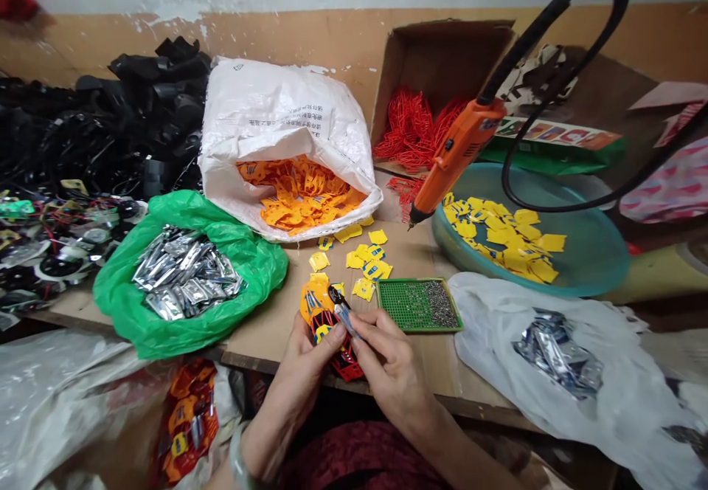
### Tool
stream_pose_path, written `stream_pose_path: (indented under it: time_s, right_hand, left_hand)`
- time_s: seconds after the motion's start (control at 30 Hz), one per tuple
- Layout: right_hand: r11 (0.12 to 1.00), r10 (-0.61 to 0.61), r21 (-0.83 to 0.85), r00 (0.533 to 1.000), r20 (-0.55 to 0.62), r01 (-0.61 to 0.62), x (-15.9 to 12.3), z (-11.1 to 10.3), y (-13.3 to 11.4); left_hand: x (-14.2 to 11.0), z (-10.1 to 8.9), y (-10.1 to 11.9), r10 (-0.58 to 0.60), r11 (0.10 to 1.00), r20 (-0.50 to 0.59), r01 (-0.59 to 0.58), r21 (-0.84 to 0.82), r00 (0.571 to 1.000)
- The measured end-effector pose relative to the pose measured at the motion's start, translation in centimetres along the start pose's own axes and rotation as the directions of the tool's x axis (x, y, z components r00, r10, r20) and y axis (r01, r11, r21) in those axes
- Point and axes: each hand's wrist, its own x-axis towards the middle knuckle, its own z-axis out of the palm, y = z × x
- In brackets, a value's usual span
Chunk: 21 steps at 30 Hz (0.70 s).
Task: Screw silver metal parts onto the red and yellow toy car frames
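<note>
The left hand (307, 353), at lower centre of the frame, is curled around an orange-and-red assembly (310, 299), thumb across its face. The assembly sits at the front edge of the cardboard-covered worktop (259, 339); its orange shell carries blue stripe markings, and a yellow piece lies at its middle. The right hand (390, 350) has thumb and fingers pinched on a slim silvery piece (344, 318) against the assembly; a small black part (336, 296) shows just above it.

Markings: the white sack (282, 95), upper centre, bears several lines of Chinese characters, printed upside down in this view, too small to read with certainty, plus a small symbol near its top left. It contains orange parts (310, 191) with dark blue markings. The green-edged printed package (558, 139), upper right, shows large letters on coloured blocks; the word cannot be made out. The yellow pieces (362, 256) at centre carry blue print, illegible at this size.

The orange electric screwdriver (456, 154) hangs at upper right, tip downward. The green tray (401, 305) of small metal screws lies right of centre. The green bag (191, 335), left, holds silvery pieces (188, 272).
</note>
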Motion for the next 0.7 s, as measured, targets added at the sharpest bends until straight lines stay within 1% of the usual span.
stream_pose_path:
  time_s: [0.17, 0.27, 0.4, 0.53, 0.7]
  right_hand:
    - [0.998, -0.047, -0.049, 0.999, -0.015, 0.046, -0.03, -0.01, 0.41]
    - [0.995, -0.076, -0.072, 0.997, -0.030, 0.073, 0.01, -0.25, 0.60]
    - [0.995, -0.089, -0.037, 0.996, -0.013, 0.088, 0.23, -0.60, 0.71]
    - [0.995, -0.095, -0.010, 0.996, -0.002, 0.095, 0.32, -0.73, 0.81]
    - [0.989, -0.122, -0.084, 0.992, 0.002, 0.122, -0.08, -0.38, 0.87]
  left_hand:
    - [0.11, 0.68, -0.37, 0.026, 0.997, -0.081, -0.020, 0.070, 0.996]
    - [0.10, 0.73, -0.21, 0.043, 0.995, -0.076, -0.036, 0.095, 0.996]
    - [0.14, 0.67, -0.11, 0.054, 0.991, -0.065, -0.045, 0.128, 0.996]
    - [0.31, 0.44, -0.37, 0.044, 0.996, -0.036, -0.041, 0.075, 0.998]
    - [0.45, -0.11, -0.86, 0.008, 0.999, -0.027, -0.007, 0.044, 1.000]
